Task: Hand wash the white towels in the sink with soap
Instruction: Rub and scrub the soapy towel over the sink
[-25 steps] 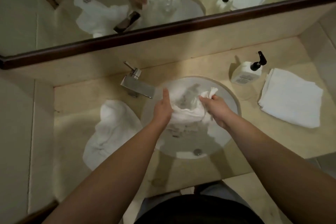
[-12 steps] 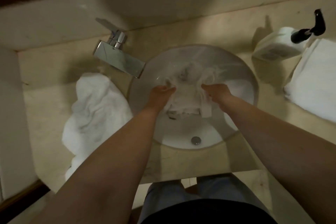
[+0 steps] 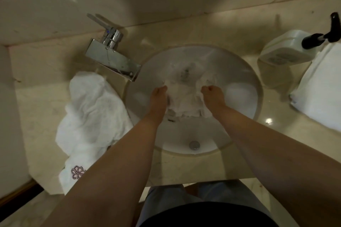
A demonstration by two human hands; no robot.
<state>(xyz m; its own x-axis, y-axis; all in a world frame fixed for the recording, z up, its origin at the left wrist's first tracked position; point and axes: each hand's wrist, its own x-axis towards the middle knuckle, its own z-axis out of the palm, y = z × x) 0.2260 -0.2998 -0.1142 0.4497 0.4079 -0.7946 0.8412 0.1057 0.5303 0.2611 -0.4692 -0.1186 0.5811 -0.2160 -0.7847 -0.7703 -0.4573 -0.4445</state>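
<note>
Both hands are down in the round white sink [image 3: 245,86], gripping one bunched wet towel [image 3: 184,101] between them. The left hand [image 3: 157,100] holds its left edge, the right hand [image 3: 214,97] its right edge, fingers curled into the cloth on each side, so the towel's long axis runs left to right across the middle of the bowl. Its lower hem hangs toward the near side; the far part of it is blurred. The towel sits in the far half of the basin, with bare bowl on either side of the hands and on the near side, where the drain [image 3: 194,144] lies uncovered.

The chrome faucet [image 3: 112,59] stands at the far left, its flat spout reaching over the sink rim close to the left hand. A crumpled white towel [image 3: 90,116] lies on the desk [image 3: 186,167] left of the sink — its near end, carrying a purple embroidered emblem, hangs over the desk's near edge. On the right, a white soap dispenser [image 3: 287,48] with a black pump stands just beside the sink rim, and a folded white towel [image 3: 321,86] lies near it, touching or nearly touching the bottle and cut off by the right edge. A narrow strip of desk separates the sink from the near edge.
</note>
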